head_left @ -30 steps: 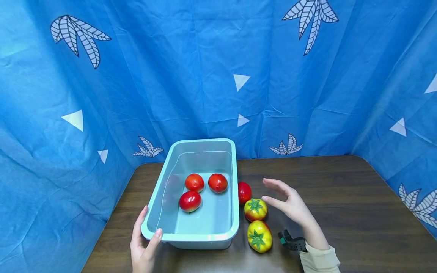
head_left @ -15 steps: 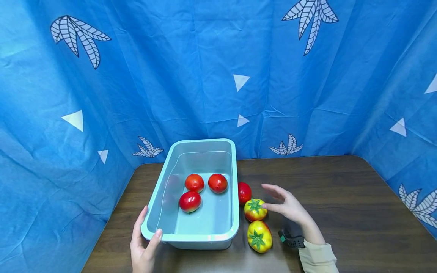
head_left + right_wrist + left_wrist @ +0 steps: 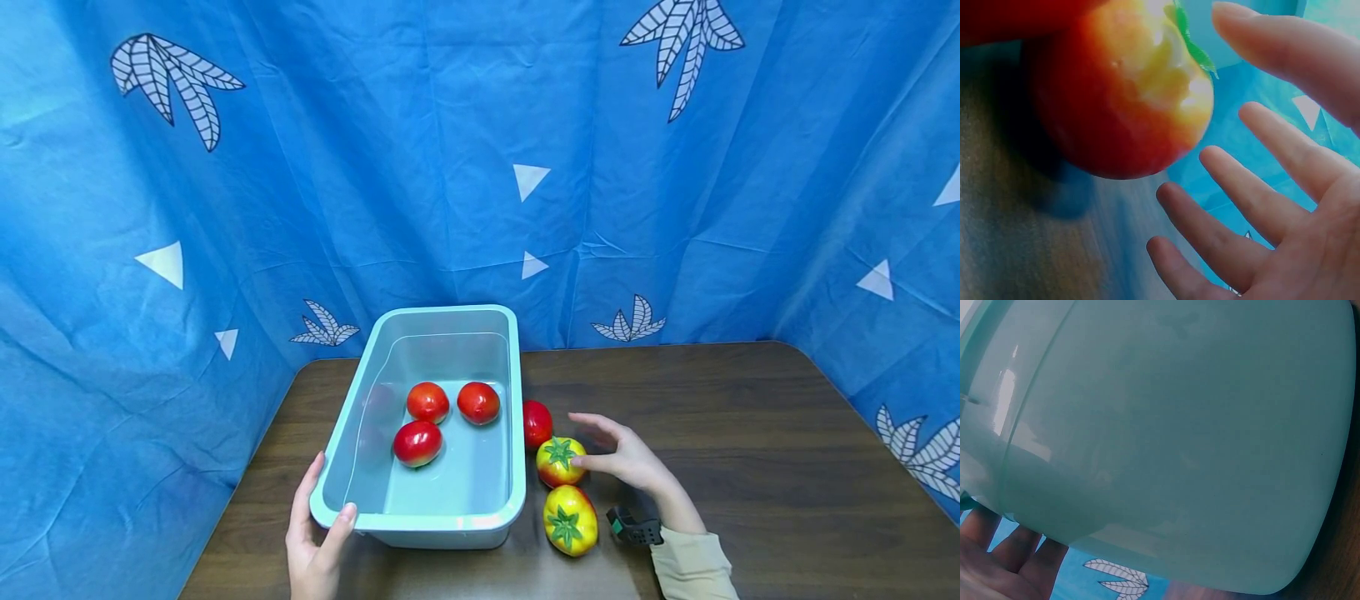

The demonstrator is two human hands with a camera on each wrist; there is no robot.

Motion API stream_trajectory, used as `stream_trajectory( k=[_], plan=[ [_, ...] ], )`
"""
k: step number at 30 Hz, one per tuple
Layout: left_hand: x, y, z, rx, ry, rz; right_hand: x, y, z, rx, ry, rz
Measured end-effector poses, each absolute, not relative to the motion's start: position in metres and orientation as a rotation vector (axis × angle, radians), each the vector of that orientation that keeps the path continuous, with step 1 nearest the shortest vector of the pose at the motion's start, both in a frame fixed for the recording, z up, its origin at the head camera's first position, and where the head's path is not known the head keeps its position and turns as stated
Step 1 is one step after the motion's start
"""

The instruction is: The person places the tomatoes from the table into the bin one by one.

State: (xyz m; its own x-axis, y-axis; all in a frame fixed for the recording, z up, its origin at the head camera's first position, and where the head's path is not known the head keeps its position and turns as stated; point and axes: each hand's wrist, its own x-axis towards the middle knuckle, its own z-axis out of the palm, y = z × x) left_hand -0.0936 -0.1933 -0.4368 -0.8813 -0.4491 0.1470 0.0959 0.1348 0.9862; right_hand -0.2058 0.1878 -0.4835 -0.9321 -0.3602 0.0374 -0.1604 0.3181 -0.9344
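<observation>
My left hand (image 3: pixel 315 537) grips the near left corner of a light blue plastic bin (image 3: pixel 420 522), thumb on the near rim and fingers along the side. In the left wrist view the bin's wall (image 3: pixel 1197 437) fills most of the frame. My right hand (image 3: pixel 628 457) reaches in from the right with its fingers (image 3: pixel 1244 194) spread. Its thumb overlaps a yellow-and-red toy tomato (image 3: pixel 557 475) with a green leafy top; the right wrist view shows the fingers beside this tomato (image 3: pixel 1129 100), not closed round it. A second yellow tomato (image 3: pixel 573 512) lies nearer the front.
Three red fruits, one of them a darker red fruit (image 3: pixel 417 442), lie inside the bin. Another red fruit (image 3: pixel 536 423) sits against its right side, partly hidden by the rim. The dark wooden table (image 3: pixel 750 442) extends to the right, and a blue curtain (image 3: pixel 450 167) hangs behind.
My right hand has come down and slightly left, closer to the middle yellow-and-red tomato. The left hand and the bin have stayed where they were.
</observation>
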Motion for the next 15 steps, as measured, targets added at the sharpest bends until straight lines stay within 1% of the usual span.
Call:
stream_trajectory(
  k=[15],
  plan=[
    [-0.0932,-0.1941,-0.4371,0.327,-2.003,-1.793,-0.2065,0.1835,-0.4907,-0.450,2.342,-1.646]
  ],
)
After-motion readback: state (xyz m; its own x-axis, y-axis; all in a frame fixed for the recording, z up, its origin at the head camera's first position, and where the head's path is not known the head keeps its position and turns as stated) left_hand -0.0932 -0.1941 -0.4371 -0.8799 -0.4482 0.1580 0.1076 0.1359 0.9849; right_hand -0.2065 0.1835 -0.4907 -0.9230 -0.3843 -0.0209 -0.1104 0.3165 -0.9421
